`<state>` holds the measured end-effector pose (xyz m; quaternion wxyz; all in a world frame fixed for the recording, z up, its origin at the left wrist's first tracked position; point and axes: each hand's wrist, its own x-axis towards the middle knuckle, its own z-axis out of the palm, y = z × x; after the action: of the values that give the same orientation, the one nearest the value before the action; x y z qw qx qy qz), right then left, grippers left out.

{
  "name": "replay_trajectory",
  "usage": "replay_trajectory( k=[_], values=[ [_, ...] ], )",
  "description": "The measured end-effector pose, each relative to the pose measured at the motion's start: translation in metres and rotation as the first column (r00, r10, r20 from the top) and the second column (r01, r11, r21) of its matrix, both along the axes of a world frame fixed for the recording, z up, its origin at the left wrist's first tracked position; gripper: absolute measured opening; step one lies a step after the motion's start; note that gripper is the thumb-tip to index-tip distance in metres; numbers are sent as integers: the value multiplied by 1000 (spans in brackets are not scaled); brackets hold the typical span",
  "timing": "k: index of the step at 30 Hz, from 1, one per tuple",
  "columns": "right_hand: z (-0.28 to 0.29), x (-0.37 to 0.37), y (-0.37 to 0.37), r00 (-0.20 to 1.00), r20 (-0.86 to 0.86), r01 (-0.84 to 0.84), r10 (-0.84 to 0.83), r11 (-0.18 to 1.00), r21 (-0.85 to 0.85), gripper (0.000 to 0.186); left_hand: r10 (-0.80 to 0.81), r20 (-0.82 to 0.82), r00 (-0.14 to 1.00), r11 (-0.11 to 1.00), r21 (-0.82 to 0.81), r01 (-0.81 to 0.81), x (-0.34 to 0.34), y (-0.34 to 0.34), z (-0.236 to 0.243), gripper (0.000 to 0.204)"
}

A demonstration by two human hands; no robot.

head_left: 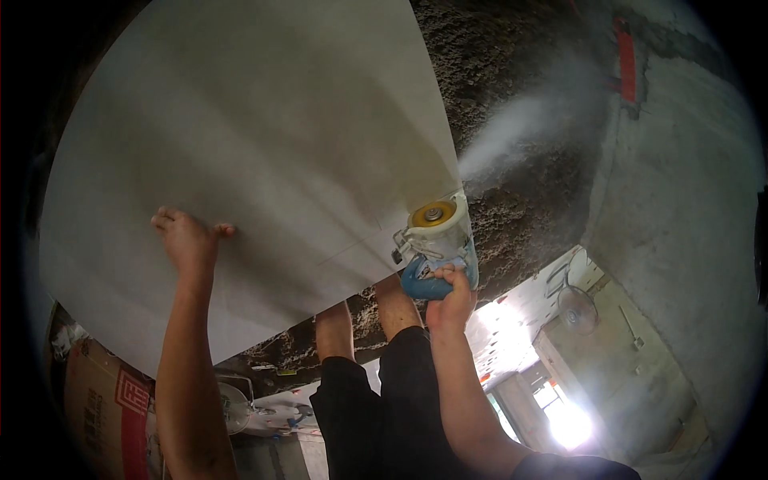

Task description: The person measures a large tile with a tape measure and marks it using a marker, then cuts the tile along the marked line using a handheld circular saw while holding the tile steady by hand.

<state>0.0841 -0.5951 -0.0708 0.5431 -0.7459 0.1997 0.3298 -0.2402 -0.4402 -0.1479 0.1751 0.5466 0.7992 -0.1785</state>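
Clock face taken on the full view, 12 at the top edge. Right hand (450, 298), just off centre at 4–5 o'clock: fingers curled around the blue grip (414, 282) of a handheld disc cutter (444, 242); grasp closed on the tool. Cutter lies close to centre at 3 o'clock, at the right-hand edge of a large pale slab (240, 120); its yellow disc (433, 214) faces the camera. Depth of disc in slab: cannot tell.

Left hand (190, 242) at 9 o'clock, over the slab: thumb spread well away from the fingers, nothing in grasp. Whether the palm presses on the surface: cannot tell.

Slab fills the sector from about 8 to 12. Thin straight lines (348, 246) on it, just left of the cutter. Pale dust plume (520, 124) at 1–2 o'clock, fanning out from the slab edge over rough dark ground (520, 196). Red strip (627, 64) at 2, cardboard box (100, 400) at 8, round fan (578, 310) near 4. Person's bare legs (334, 332) toward 6–7, below the slab's lower edge.
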Motion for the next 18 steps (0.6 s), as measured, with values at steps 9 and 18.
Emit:
replay_trajectory(
  k=[9,18],
  values=[
    [-4,-1,-7,999,12,-40,39,999,14,20,-26,-65,998,999,26,28,-4,-5,-6,125],
    [-7,-8,-9,999,29,-34,34,999,-3,22,-25,-89,996,1000,8,26,-8,-7,-13,128]
  ],
)
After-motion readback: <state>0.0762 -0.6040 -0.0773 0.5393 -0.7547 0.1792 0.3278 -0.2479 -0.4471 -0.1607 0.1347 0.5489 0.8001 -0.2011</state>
